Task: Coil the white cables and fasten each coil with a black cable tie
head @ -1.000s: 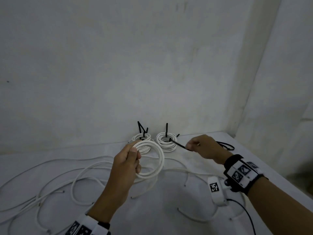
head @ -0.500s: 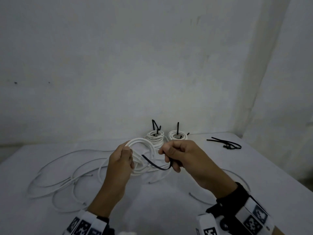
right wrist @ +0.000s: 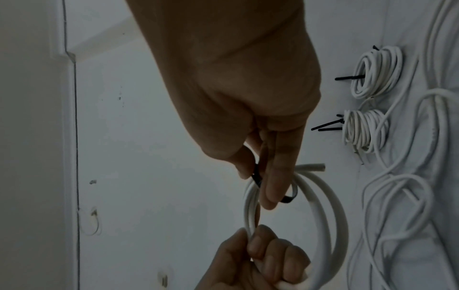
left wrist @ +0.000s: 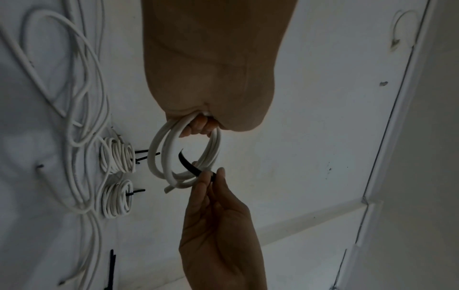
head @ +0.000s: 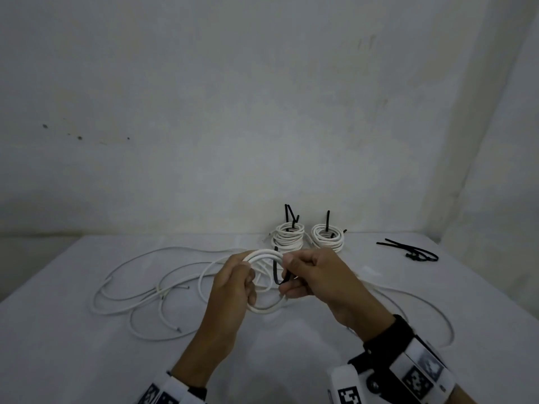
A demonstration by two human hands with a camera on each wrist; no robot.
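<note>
My left hand [head: 233,282] grips a white cable coil [head: 264,309] above the table; the coil [left wrist: 159,159] hangs from the curled fingers in the left wrist view. My right hand [head: 309,279] pinches a black cable tie [head: 275,269] whose strip curves through the coil's ring. The tie [left wrist: 187,163] enters the coil from the far side, held between thumb and forefinger. In the right wrist view the tie [right wrist: 289,198] bends around the coil [right wrist: 323,198] under my forefinger. Two tied coils [head: 288,236] [head: 328,237] stand at the back of the table.
Loose white cables [head: 140,287] sprawl over the white table [head: 73,360] to the left and another cable [head: 437,316] loops to the right. Spare black ties [head: 414,252] lie at the back right. A wall rises right behind the table.
My right hand came from the spare ties at the back right to the coil, bringing one tie. The tie now curves up through the coil's ring.
</note>
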